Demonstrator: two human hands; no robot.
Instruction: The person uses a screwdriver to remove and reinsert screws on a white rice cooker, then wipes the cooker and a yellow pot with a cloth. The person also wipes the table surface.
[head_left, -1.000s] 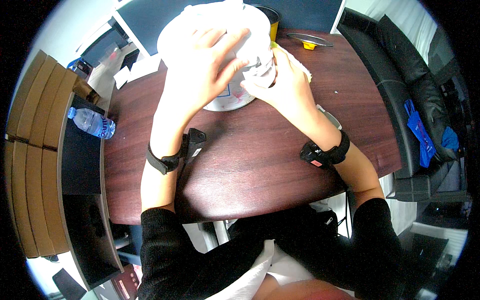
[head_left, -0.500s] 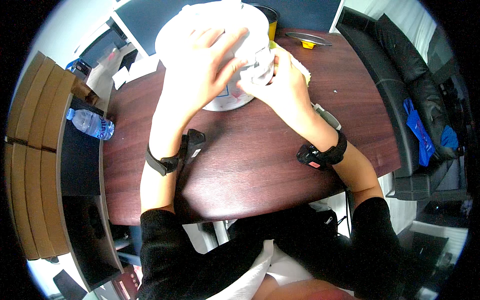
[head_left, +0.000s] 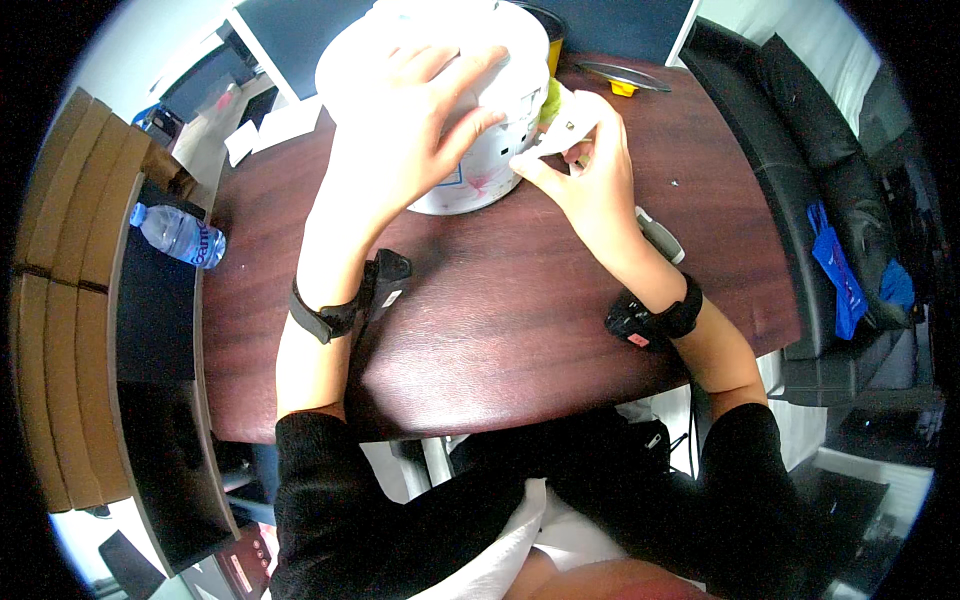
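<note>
A large white round appliance, shaped like a bucket, stands at the far middle of the table, and glare washes out its top. My left hand lies against its near left side with fingers spread. Just right of it, my right hand pinches a white plastic piece with a small dark hole in it. That piece is beside the appliance's wall, where small dark square openings show. Something yellow-green is partly hidden behind the piece. Both wrists wear black strapped devices.
A lid with a yellow knob rests at the far right, near a black and yellow container. A pale grey object lies by my right wrist. On the left are a water bottle, white paper and cardboard boxes.
My right hand has drawn back to the right from the appliance's side, with the white plastic piece between its fingers. Dark openings now show on the wall. My left hand stays almost in place.
</note>
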